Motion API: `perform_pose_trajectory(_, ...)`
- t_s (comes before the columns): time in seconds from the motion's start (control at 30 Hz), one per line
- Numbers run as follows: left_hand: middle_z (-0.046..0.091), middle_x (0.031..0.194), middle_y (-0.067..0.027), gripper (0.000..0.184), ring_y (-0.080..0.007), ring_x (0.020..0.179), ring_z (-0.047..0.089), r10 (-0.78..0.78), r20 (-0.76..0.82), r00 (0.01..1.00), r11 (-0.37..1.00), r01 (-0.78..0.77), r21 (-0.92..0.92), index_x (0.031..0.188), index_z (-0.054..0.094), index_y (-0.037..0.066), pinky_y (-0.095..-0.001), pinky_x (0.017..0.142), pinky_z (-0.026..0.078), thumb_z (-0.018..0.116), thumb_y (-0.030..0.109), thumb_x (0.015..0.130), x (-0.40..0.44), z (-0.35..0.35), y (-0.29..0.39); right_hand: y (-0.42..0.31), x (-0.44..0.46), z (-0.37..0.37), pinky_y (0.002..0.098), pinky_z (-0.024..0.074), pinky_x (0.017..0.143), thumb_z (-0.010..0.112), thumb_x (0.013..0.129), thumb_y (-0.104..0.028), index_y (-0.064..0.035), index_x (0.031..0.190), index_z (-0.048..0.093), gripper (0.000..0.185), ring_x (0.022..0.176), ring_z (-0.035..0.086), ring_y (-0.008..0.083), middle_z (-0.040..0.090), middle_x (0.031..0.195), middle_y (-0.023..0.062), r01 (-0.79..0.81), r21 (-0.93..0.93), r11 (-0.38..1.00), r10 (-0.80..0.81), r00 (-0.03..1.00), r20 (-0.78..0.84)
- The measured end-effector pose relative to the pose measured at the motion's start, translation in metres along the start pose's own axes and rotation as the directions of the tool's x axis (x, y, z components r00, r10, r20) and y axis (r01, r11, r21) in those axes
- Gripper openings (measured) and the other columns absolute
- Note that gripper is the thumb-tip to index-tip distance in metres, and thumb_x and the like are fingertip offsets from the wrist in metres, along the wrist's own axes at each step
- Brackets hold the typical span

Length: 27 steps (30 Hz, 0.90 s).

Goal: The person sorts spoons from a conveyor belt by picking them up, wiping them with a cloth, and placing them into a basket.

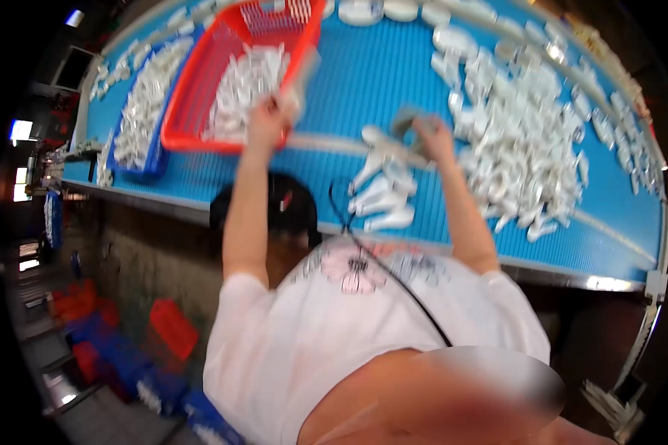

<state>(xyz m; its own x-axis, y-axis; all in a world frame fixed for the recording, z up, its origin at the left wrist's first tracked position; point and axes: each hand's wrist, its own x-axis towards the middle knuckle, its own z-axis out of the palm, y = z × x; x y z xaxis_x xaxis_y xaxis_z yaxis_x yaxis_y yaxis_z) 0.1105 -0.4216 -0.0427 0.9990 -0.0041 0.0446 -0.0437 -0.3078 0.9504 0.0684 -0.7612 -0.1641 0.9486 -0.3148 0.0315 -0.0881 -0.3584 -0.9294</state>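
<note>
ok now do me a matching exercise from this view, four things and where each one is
Things
1. left hand
2. right hand
3. blue basket on the ribbed blue surface
4. large pile of white spoons

Places
A. just left of the red basket
B. right of the right hand
C. at the red basket's right-hand side
D. between the red basket and the large pile

Right pairs: 1-C, 2-D, 3-A, 4-B
</note>
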Motion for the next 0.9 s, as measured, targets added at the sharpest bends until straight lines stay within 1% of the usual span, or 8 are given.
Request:
perform_pose_trajectory(0.03,0.057,0.077,-0.0046,0.024,-0.0095,0.058,0.052,0.214,-0.120,0.969,0.912,-0.154,0.379,0.091,0.056,0.000,-0.0238,0.048,0.043,0.064,0.015,0.074,0.003,-0.017,0.010,-0.019,-0.018,-0.022,0.0286,0.0462,0.064,0.069,0.070,-0.037,-0.0011,0.100,0.056,0.048,0.074,0.057,0.0158,0.062,0.085,0.0092,-0.120,0.094,0.988,0.108,0.986,0.128)
perform_pose_trajectory(0.07,0.058,0.078,-0.0074,0.033,-0.0127,0.065,0.056,-0.101,-0.084,0.991,0.991,0.108,0.077,0.096,0.055,-0.003,-0.0249,0.053,0.045,0.067,0.018,0.073,0.031,-0.043,-0.016,-0.043,-0.039,-0.040,0.0253,0.0447,0.061,0.068,0.072,-0.032,-0.0027,0.097,0.056,0.040,0.071,0.055,0.0112,0.060,0.083,0.0064,-0.256,0.323,0.911,0.187,0.955,0.229)
perform_pose_trajectory(0.1,0.058,0.084,-0.0125,0.047,-0.0209,0.077,0.058,-0.038,-0.130,0.991,0.997,0.047,0.067,0.100,0.052,-0.005,-0.0316,0.064,0.047,0.070,0.025,0.069,0.039,-0.058,-0.024,-0.029,-0.051,-0.052,0.0245,0.0437,0.059,0.067,0.073,-0.030,-0.0042,0.094,0.057,0.035,0.069,0.054,0.0102,0.060,0.081,0.0045,-0.313,0.411,0.856,0.205,0.936,0.286)
perform_pose_trajectory(0.17,0.051,0.105,-0.0219,0.074,-0.0305,0.099,0.050,0.459,-0.278,0.844,0.466,0.038,0.884,0.110,0.044,-0.002,-0.0406,0.083,0.041,0.073,0.044,0.061,0.026,-0.064,-0.013,-0.028,-0.090,-0.079,0.0242,0.0430,0.060,0.068,0.072,-0.033,-0.0026,0.098,0.057,0.042,0.069,0.052,0.0098,0.059,0.084,0.0046,-0.350,0.299,0.888,0.265,0.920,0.288)
perform_pose_trajectory(0.33,0.050,0.114,-0.0159,0.058,-0.0275,0.105,0.048,0.360,-0.045,0.932,0.822,-0.294,0.488,0.114,0.048,0.005,-0.0344,0.086,0.041,0.068,0.037,0.070,-0.015,0.005,0.006,0.005,-0.154,-0.119,0.0281,0.0430,0.070,0.068,0.070,-0.039,-0.0046,0.103,0.057,0.049,0.081,0.054,0.0147,0.058,0.096,0.0068,-0.463,-0.146,0.874,0.485,0.819,0.307)
perform_pose_trajectory(0.43,0.046,0.120,-0.0165,0.066,-0.0279,0.113,0.044,0.331,0.477,0.814,0.629,-0.567,0.532,0.120,0.047,0.013,-0.0390,0.091,0.039,0.068,0.044,0.066,-0.022,0.071,-0.018,0.004,-0.184,-0.111,0.0359,0.0428,0.078,0.069,0.065,-0.032,-0.0136,0.099,0.060,0.040,0.092,0.055,0.0281,0.057,0.104,0.0096,0.173,-0.875,0.452,-0.135,0.983,0.125)
perform_pose_trajectory(0.53,0.044,0.122,-0.0175,0.076,-0.0310,0.115,0.040,0.254,0.596,0.761,0.601,-0.608,0.519,0.126,0.038,0.008,-0.0374,0.094,0.036,0.070,0.043,0.066,-0.014,0.126,-0.060,-0.016,-0.173,-0.092,0.0358,0.0433,0.078,0.068,0.067,-0.027,-0.0127,0.095,0.061,0.032,0.093,0.055,0.0267,0.057,0.101,0.0100,0.142,-0.647,0.749,-0.147,0.988,0.047)
perform_pose_trajectory(0.9,0.060,0.092,-0.0120,0.071,-0.0228,0.081,0.059,-0.091,0.651,0.753,0.765,-0.366,0.530,0.115,0.050,0.004,-0.0304,0.073,0.047,0.074,0.040,0.060,-0.005,0.169,-0.096,-0.010,-0.165,-0.016,0.0337,0.0441,0.067,0.070,0.065,-0.014,-0.0112,0.099,0.052,0.039,0.078,0.055,0.0261,0.055,0.082,0.0088,0.211,-0.411,0.887,-0.055,0.932,0.359)
